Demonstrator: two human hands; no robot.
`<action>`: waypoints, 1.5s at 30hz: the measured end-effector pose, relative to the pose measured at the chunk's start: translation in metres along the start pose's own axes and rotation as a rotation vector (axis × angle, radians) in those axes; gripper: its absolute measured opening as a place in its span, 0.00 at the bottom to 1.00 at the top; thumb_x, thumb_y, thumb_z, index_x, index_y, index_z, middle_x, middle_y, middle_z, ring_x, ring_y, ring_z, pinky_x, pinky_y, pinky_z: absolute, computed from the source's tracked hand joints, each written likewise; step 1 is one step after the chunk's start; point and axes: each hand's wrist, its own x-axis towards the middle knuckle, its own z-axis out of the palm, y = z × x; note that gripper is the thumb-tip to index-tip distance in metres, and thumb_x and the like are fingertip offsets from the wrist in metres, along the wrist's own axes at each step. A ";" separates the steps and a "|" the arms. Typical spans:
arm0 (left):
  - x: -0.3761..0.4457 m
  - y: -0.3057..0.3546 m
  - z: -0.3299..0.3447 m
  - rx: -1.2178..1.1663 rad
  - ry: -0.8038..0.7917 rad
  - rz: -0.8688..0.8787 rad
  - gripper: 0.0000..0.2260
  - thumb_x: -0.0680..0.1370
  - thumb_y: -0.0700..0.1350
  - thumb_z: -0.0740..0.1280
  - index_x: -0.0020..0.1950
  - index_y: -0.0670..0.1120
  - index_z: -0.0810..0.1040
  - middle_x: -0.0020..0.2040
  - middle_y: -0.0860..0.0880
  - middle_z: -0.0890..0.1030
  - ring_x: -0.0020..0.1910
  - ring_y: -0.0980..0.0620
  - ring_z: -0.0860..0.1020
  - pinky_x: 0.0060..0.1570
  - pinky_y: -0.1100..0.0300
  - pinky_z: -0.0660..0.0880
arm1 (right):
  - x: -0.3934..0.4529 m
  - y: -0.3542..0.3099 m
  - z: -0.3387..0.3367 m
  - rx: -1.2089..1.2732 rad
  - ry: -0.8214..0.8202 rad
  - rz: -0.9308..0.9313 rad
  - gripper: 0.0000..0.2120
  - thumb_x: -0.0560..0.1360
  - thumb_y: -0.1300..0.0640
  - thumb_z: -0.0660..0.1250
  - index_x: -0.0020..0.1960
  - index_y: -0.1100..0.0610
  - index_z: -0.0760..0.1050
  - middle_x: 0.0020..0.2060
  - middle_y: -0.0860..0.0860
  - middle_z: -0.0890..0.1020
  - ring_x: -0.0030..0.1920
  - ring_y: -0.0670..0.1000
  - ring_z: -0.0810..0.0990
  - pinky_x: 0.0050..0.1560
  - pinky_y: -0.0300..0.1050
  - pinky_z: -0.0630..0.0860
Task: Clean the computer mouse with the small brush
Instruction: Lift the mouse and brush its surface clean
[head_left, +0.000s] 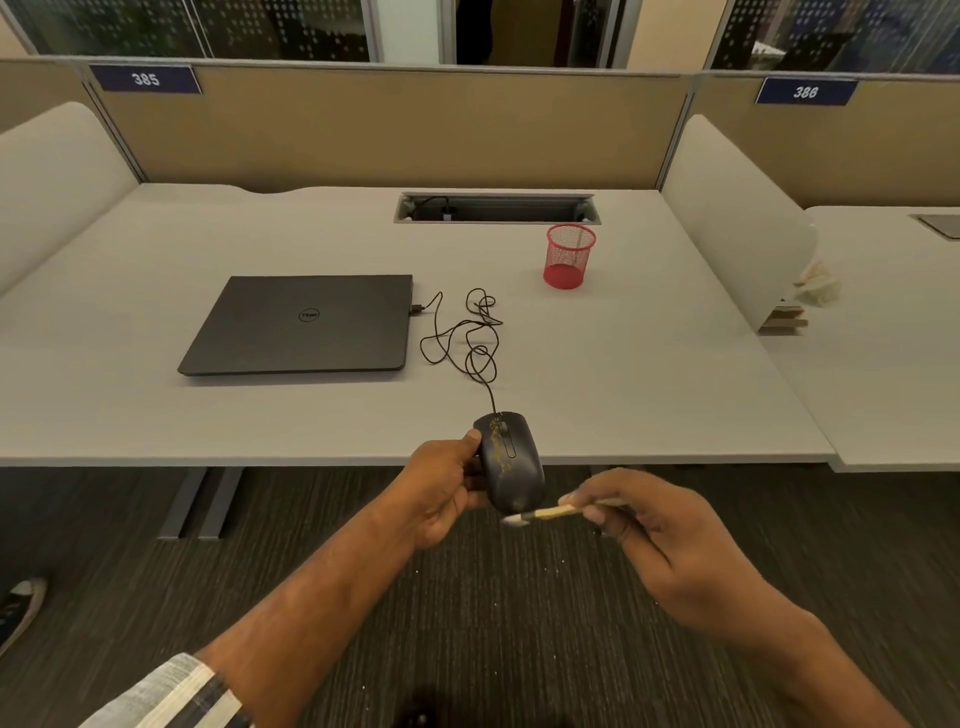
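mouse: gripped by left hand just off desk front edge
small brush: pinched by right hand, bristles at mouse rear
cable: tangled beside closed Dell laptop
red mesh cup: near rear edge, contents unclear

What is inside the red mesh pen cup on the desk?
Through the mesh of the red pen cup only its solid red base shows, plus one faint thin pale streak near the rim, too small to identify. No pens stick out above the rim.
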 end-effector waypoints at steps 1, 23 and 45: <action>0.000 0.000 0.000 -0.004 -0.001 -0.003 0.13 0.85 0.45 0.58 0.60 0.38 0.77 0.52 0.37 0.85 0.51 0.41 0.85 0.48 0.46 0.84 | 0.001 0.000 -0.003 0.030 0.045 -0.001 0.08 0.78 0.53 0.62 0.55 0.47 0.78 0.44 0.43 0.82 0.41 0.49 0.80 0.38 0.42 0.76; 0.001 0.005 0.002 -0.011 0.004 -0.022 0.13 0.84 0.45 0.59 0.61 0.37 0.75 0.55 0.35 0.83 0.52 0.40 0.85 0.43 0.49 0.84 | -0.010 0.016 -0.003 0.035 0.096 0.001 0.11 0.78 0.61 0.66 0.57 0.50 0.80 0.50 0.45 0.84 0.49 0.49 0.83 0.46 0.53 0.81; 0.000 0.003 -0.002 0.031 -0.005 -0.023 0.13 0.85 0.45 0.58 0.62 0.38 0.75 0.56 0.36 0.83 0.50 0.41 0.85 0.42 0.49 0.84 | -0.016 0.020 -0.011 0.199 0.139 0.052 0.11 0.77 0.55 0.62 0.57 0.47 0.80 0.44 0.49 0.84 0.37 0.60 0.81 0.34 0.62 0.77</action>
